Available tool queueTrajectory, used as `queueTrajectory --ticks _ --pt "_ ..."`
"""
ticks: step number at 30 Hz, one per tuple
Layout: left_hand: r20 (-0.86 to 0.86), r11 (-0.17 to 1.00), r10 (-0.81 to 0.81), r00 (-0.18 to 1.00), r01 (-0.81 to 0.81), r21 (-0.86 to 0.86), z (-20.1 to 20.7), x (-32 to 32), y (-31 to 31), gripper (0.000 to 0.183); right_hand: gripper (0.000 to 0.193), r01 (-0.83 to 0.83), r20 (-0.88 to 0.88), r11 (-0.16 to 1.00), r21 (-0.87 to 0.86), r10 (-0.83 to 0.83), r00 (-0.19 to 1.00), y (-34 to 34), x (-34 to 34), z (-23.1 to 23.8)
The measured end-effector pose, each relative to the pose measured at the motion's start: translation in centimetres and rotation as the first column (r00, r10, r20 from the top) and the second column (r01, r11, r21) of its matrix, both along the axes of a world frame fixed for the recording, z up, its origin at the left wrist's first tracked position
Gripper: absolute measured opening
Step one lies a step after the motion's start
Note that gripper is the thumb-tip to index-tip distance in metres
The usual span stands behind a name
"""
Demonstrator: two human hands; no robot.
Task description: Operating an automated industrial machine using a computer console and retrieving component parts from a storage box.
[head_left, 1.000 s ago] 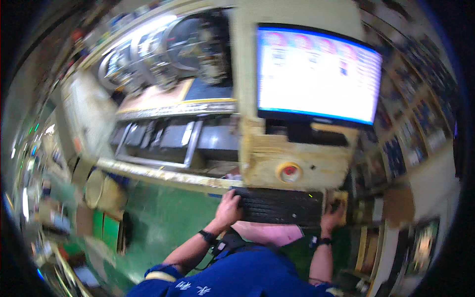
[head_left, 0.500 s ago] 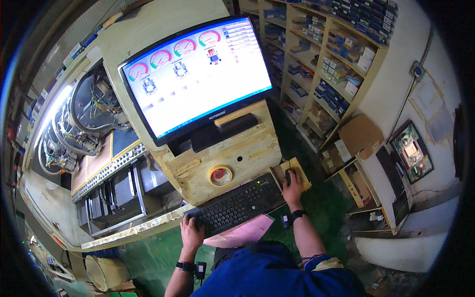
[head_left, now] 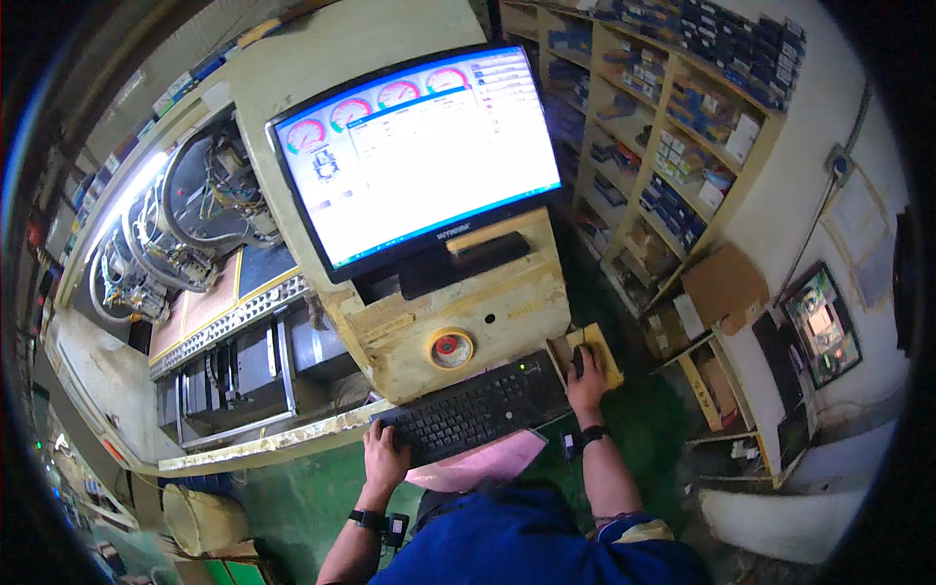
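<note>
My right hand [head_left: 586, 382] is closed over a dark computer mouse [head_left: 579, 362] on a yellowish pad [head_left: 606, 353]. Fingers apart, my left hand [head_left: 384, 456] rests at the left end of a black keyboard [head_left: 478, 408], its thumb by the keys. Beyond the keyboard stands a black-framed monitor [head_left: 429, 166] on a worn cream machine console. Gauge dials and a drawing show on the screen, with a pale window lying over part of them. A pink sheet [head_left: 478, 463] sticks out under the keyboard's near edge.
A tape roll [head_left: 450, 347] lies on the console. To the left is an open machine bay with hoses and wiring [head_left: 185, 224]. Shelves of small boxes [head_left: 663, 146] stand at the right, near a cardboard box [head_left: 726, 288]. A pale bin [head_left: 203, 519] sits on the green floor.
A pale window has opened on the screen, covering some of the dials and drawings. My view has shifted slightly. Both hands keep their places at the keyboard and mouse.
</note>
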State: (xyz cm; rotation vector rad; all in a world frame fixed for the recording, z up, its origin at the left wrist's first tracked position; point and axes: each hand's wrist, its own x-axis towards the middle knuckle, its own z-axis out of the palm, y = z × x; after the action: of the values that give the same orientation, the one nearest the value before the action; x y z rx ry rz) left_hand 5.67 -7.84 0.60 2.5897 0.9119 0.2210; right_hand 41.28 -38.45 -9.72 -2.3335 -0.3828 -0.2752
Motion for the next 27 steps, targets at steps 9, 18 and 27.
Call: queueTrajectory --ticks 9,18,27 --pt "0.005 1.000 -0.020 1.000 0.020 -0.014 0.2 0.0 0.0 0.057 0.051 0.020 0.017 0.999 -0.038 -0.019 1.000 -0.2 -0.4 -0.2" --pt "0.002 1.000 0.001 1.000 0.000 -0.025 0.4 -0.2 -0.3 0.054 0.056 -0.006 0.002 1.000 0.020 0.006 1.000 0.0 -0.3 -0.1" --pt "0.016 1.000 0.012 1.000 -0.012 -0.001 0.5 0.3 -0.1 0.055 0.062 0.023 0.057 0.998 -0.050 -0.021 0.998 -0.9 0.3 -2.1"
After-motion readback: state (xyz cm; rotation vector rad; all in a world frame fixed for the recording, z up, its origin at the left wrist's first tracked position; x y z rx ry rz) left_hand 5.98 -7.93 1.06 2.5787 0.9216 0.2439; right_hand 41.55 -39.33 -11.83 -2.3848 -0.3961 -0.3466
